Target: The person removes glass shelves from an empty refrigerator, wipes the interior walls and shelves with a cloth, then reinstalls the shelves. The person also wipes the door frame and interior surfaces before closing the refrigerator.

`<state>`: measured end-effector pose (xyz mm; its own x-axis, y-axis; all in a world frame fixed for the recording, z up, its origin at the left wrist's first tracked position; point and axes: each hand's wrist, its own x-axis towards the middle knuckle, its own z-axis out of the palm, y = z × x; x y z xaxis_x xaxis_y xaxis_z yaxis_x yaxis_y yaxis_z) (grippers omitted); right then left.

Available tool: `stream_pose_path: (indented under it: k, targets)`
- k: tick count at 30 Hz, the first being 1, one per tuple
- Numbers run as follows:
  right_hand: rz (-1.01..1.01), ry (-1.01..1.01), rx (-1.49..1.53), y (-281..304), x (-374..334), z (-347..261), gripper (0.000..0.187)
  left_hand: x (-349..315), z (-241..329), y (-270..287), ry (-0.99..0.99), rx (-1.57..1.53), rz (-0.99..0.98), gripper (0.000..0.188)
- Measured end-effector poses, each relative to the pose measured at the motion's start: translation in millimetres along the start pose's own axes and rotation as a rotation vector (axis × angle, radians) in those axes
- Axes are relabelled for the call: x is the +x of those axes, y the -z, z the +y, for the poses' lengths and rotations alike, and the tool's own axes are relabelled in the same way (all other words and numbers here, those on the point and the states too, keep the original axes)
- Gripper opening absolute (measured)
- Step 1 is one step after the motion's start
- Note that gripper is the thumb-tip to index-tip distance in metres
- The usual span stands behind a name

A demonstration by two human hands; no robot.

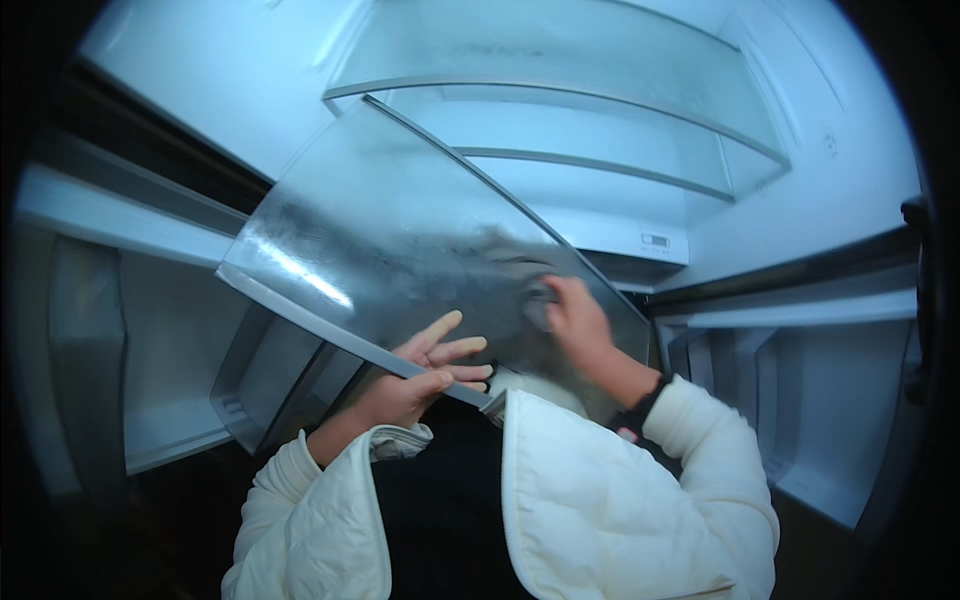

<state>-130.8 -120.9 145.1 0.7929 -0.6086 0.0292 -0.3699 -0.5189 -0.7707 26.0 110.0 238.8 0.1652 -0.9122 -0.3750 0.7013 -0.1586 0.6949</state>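
The left hand point(402, 388) clasps the pale-trimmed edge of a glass shelf point(390, 220), glossy, translucent and smudged, tilted in front of an open refrigerator point(820, 190). That hand's fingers spread against the pane, thumb at the trim; the right hand point(582, 328), elbow bent, curls around a blurred grey wad point(538, 305) at the glass. Beyond, more shelves point(560, 55) span the interior.

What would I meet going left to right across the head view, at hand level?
Left refrigerator door, left hand at the tilted glass shelf's front rim, blurred grey wad, right hand holding it, right refrigerator door.
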Motion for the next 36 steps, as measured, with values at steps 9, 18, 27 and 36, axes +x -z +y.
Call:
stream_pose_path:
  k: [9, 18, 27, 36]
  targets:
    - [0.241, 0.427, -0.045, -45, 121, 14, 0.032, 4, 6, -8, 0.072, 0.077, -0.032, 0.076]
    - [0.060, 0.509, 0.142, -78, 254, -157, 0.039, 3, 2, -7, 0.063, 0.075, -0.034, 0.081]
    - [-0.185, 0.932, 0.420, -56, 88, -226, 0.041, 4, -3, 7, 0.083, 0.624, -0.035, 0.069]
    - [0.248, 0.428, -0.055, -49, 202, -168, 0.036, 8, 5, -14, 0.072, 0.156, -0.026, 0.078]
